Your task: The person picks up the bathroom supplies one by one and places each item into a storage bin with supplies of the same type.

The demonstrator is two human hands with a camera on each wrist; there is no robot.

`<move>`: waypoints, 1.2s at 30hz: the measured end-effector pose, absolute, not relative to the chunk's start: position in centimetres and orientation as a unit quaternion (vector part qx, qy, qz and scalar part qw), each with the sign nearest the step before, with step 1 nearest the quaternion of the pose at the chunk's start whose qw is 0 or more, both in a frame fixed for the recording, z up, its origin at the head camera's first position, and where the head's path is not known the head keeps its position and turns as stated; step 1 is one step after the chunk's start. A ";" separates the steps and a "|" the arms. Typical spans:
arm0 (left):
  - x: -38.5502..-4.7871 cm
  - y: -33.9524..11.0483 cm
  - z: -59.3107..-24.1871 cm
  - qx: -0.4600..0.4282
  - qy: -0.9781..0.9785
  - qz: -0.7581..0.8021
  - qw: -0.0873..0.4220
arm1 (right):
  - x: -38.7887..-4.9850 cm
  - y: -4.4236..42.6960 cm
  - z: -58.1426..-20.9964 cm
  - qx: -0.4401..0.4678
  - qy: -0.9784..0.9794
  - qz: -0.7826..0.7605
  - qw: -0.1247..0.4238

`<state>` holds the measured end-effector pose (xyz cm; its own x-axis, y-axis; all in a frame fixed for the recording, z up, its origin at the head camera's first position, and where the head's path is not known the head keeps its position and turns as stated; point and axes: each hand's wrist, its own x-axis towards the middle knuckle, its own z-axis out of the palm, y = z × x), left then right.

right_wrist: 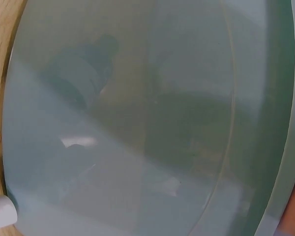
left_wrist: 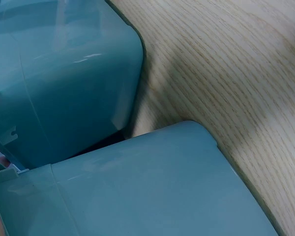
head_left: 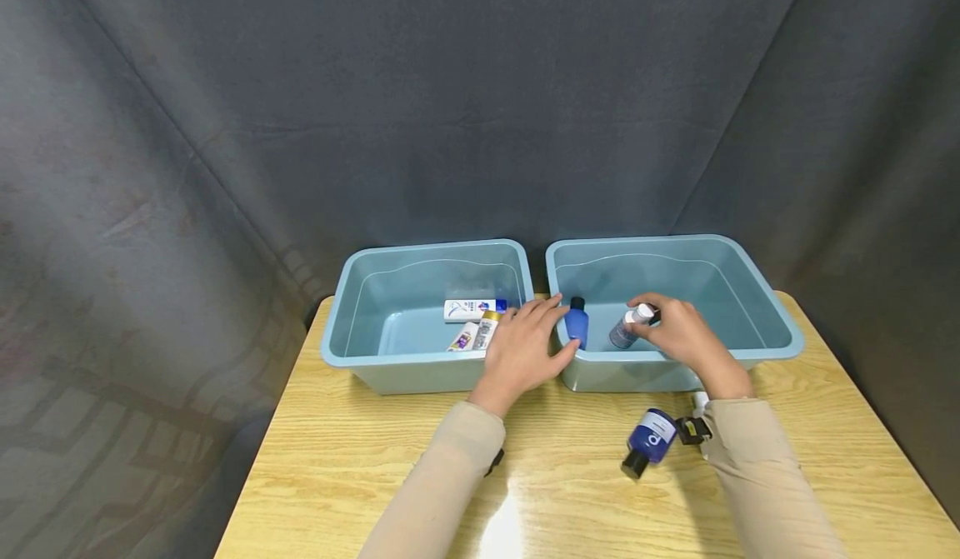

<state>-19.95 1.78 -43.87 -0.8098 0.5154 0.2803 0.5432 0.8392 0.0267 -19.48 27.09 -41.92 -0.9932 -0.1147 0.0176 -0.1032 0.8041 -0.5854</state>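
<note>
In the head view, my left hand (head_left: pixel 525 349) spreads its fingers over the neighbouring rims of two bins. Between its thumb and forefinger, a blue bottle with a black cap (head_left: pixel 577 326) stands against the right bin's left wall; whether they touch is unclear. My right hand (head_left: pixel 686 334) reaches over the right bin's front rim, thumb and fingers pinching a small white-capped bottle (head_left: pixel 622 334) that tilts inside. Both wrist views are mostly filled by bin walls (left_wrist: pixel 137 191) (right_wrist: pixel 137 123), with the fingertips out of sight.
The left bin (head_left: pixel 420 361) holds a white-and-blue box (head_left: pixel 465 310) and two small tubes (head_left: pixel 485 331) (head_left: pixel 464 338). On the wooden table (head_left: pixel 337 459), a dark blue bottle (head_left: pixel 654 436) lies near the right sleeve, with a white-capped item (head_left: pixel 700 401) beside the wrist. Dark cloth hangs behind.
</note>
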 end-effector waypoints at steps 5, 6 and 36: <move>-19.8 1.8 -43.8 -0.277 -0.951 -0.049 0.131 | -19.4 27.1 -41.8 -0.055 0.951 -0.305 0.023; -19.8 1.8 -43.8 -0.277 -0.951 -0.049 0.131 | -19.4 27.1 -41.7 -0.056 0.951 -0.304 0.024; -19.7 1.5 -43.9 -0.275 -0.950 -0.047 0.137 | -17.1 27.2 -41.1 -0.069 0.938 -0.307 -0.146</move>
<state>-19.72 1.53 -43.95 -0.8110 0.5103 0.2862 0.5359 0.8442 0.0135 -17.11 27.21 -41.08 -0.9478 -0.0403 0.3162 -0.2193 0.8023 -0.5552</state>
